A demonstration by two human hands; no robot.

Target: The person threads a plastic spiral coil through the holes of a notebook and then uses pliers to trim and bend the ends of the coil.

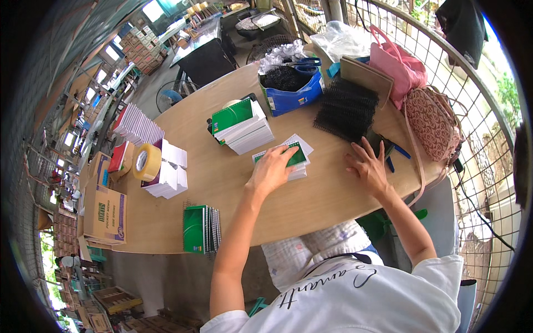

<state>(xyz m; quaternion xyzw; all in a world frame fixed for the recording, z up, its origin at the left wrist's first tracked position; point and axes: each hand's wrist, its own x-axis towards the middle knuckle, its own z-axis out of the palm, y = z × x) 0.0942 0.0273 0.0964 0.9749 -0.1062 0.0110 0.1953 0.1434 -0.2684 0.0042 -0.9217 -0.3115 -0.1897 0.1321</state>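
Note:
My left hand (270, 169) is closed on a small stack of punched notebook pages with a green cover (298, 157), which lies on the table slightly fanned. Its fingers reach over the top of the pile. My right hand (368, 169) rests with fingers spread at the near edge of a pile of black wire binding spirals (345, 108), holding nothing visible. Just beyond its fingertips lies a blue-handled tool (395, 151), probably pliers, partly hidden. Behind my left hand stands a taller pile of white page blocks topped by a green cover (233, 119).
A blue box (294, 93) holds more black spirals and scissors. Left are purple-edged page stacks (168, 175), a tape roll (147, 161) and a cardboard carton (104, 215). Spiral-bound green notebooks (201, 228) lie at the near edge. Two bags, pink (395, 66) and patterned (433, 122), sit far right.

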